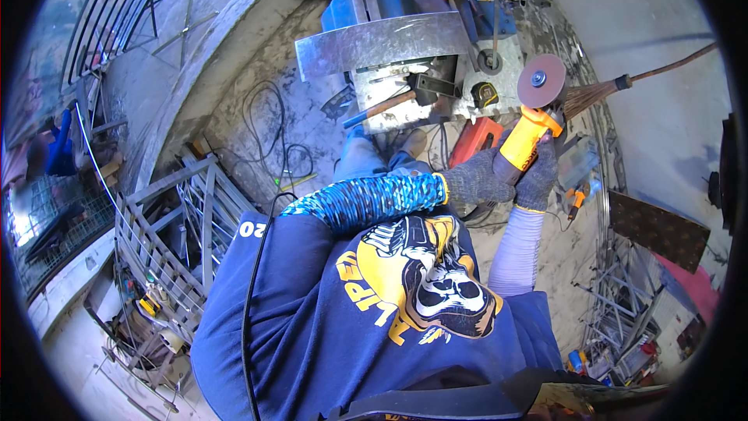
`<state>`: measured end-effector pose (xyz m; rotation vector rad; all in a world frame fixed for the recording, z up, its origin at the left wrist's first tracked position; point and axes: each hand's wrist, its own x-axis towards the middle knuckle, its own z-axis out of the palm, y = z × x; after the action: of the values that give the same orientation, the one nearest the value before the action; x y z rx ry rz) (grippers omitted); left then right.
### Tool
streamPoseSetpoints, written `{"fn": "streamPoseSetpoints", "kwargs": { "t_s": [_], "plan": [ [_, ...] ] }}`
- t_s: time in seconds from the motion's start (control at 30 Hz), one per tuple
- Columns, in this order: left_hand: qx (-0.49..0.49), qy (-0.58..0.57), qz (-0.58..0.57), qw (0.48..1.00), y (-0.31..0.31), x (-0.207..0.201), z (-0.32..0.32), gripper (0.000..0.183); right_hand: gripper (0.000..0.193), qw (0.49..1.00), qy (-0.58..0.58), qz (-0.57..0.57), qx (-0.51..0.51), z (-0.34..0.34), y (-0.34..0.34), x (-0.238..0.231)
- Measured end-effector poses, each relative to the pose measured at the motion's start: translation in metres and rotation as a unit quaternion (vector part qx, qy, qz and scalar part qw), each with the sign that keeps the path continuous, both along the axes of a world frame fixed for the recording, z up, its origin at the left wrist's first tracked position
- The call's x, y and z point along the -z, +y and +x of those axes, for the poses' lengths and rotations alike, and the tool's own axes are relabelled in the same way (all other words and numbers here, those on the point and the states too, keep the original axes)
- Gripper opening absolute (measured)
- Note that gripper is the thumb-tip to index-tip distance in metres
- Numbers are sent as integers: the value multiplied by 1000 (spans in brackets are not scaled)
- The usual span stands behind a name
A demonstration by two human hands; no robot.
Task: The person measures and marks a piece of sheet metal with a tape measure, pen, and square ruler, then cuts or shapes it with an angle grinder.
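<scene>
Both my hands wear grey knit gloves and grip an orange angle grinder (526, 134) with a reddish-brown round disc (541, 80) at its far end. My left hand (477, 179), on a blue patterned sleeve, wraps the grinder's rear body. My right hand (538, 178), on a pale lilac sleeve, holds the body from the right side. The disc hovers at the right edge of a small metal workbench (499, 86), above the floor. On the bench lie a hammer (389, 105) with a wooden handle, a tape measure (485, 93) and a bent steel plate (382, 43).
A blue vise (351, 0) stands behind the plate. A broom (623, 84) leans at the right. Welded metal frames (167, 226) lie on the floor at my left, cables (269, 121) coil near them, and a red box (475, 139) sits under the bench. More metal scrap is at the lower right.
</scene>
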<state>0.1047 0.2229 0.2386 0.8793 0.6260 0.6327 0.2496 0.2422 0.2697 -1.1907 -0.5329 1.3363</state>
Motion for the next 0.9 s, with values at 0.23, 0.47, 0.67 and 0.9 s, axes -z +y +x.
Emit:
{"fn": "streamPoseSetpoints", "kwargs": {
  "t_s": [0.23, 0.47, 0.67, 0.9],
  "plan": [
    [-49, 25, 17, 998, 5, -10, -8, 83, 53, 991, -107, -33, -77, -8, 15, 7],
    [204, 371, 268, 866, 76, -8, -111, 45, 64, 973, -141, -113, -141, -2, 22, 26],
    [-81, 546, 453, 701, 153, 18, -194, 60, 98, 931, -298, -15, -208, -12, 25, 25],
    [17, 621, 468, 629, 168, 59, -188, 84, 98, 935, -256, -87, -228, -31, 32, 24]
  ]
}}
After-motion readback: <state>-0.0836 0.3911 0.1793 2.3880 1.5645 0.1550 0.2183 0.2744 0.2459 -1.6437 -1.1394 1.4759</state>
